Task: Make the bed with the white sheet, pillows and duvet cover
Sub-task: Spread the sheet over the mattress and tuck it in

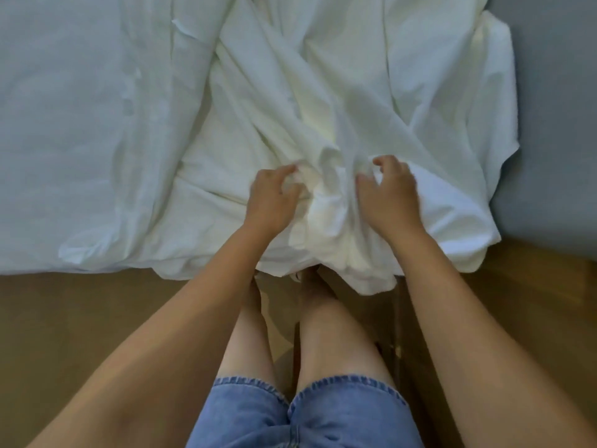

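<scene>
Sheet [323,124]: bunched, bed edge. Left hand [271,198], right hand [387,195]: fingers clenched round folds. Risk: uneven pull, cloth slides to floor [80,318].

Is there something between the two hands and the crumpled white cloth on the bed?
No. The left hand and right hand are already on the bunched white cloth, fingers curled into its folds at the bed's edge.

Crumpled sheet [323,108] lies on bed [80,124], perhaps overhanging floor [64,318].
</scene>
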The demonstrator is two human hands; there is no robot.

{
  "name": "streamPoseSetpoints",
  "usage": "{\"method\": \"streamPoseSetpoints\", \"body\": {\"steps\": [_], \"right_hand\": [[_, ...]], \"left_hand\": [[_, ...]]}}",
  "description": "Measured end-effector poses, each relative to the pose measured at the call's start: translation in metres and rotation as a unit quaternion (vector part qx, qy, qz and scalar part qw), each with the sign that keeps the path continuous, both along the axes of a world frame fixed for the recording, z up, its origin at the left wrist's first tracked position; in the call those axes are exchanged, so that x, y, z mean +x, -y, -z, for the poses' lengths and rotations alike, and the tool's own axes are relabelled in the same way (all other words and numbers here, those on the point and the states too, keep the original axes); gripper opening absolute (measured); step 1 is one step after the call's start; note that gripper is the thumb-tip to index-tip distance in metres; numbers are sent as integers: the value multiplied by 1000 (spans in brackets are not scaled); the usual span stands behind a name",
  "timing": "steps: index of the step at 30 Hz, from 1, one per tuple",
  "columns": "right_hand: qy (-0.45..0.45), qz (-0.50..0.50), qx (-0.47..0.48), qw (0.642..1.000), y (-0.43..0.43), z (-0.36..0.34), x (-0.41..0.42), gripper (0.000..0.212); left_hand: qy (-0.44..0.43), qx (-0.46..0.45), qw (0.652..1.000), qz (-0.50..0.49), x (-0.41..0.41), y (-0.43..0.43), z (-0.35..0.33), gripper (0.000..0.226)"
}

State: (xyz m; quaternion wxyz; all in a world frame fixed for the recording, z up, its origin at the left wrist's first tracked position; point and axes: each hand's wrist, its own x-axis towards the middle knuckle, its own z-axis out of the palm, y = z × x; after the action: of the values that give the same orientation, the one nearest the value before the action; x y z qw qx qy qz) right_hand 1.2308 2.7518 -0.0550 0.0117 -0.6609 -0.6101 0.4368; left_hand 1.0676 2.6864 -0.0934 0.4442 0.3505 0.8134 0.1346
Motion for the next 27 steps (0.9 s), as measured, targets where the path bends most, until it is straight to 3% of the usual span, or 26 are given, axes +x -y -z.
{"method": "streamPoseSetpoints", "body": {"steps": [2,5,7,9,11,12,13,15,16,17,18,19,20,22,25,27], "right_hand": [[-77,27,-133,988,-4,19,-22,56],[-80,49,-138,986,3,37,-34,83],[-55,54,-116,990,6,42,-34,85],[-35,43,-104,993,7,41,-37,72],[-39,36,-89,995,8,37,-42,52],[-48,38,-82,995,10,33,-45,42],[-56,41,-75,995,12,28,-49,35],[-84,47,-66,993,23,17,-59,24],[-106,34,-67,992,32,11,-67,24],[-115,-18,-66,991,42,5,-76,31],[-106,-111,-75,985,54,-1,-87,45],[-83,-216,-101,968,66,-3,-99,59],[-73,-297,-130,943,76,-4,-110,67],[-123,-320,-175,923,88,0,-133,60],[-170,-76,-141,972,89,20,-156,34],[-153,113,-171,967,79,30,-166,38]], "left_hand": [[-143,-69,987,-18,-13,12,18,64],[-204,-113,972,-31,-11,18,40,62],[-203,-115,969,-84,-10,13,46,38],[-193,-128,971,-67,-13,5,46,27],[-101,-77,984,-124,-12,-2,36,19],[-12,-23,975,-222,-13,-5,25,21],[99,42,926,-363,-19,-7,12,24],[275,148,736,-601,-47,-1,-24,26],[300,196,657,-664,-68,11,-39,27],[275,232,611,-705,-93,28,-48,27],[223,252,589,-735,-119,47,-59,26],[164,257,586,-751,-142,66,-70,24],[108,241,609,-748,-160,81,-78,23],[43,168,699,-694,-180,94,-81,25],[-31,65,866,-496,-179,86,-60,27],[-66,52,916,-393,-170,81,-46,27]]}}
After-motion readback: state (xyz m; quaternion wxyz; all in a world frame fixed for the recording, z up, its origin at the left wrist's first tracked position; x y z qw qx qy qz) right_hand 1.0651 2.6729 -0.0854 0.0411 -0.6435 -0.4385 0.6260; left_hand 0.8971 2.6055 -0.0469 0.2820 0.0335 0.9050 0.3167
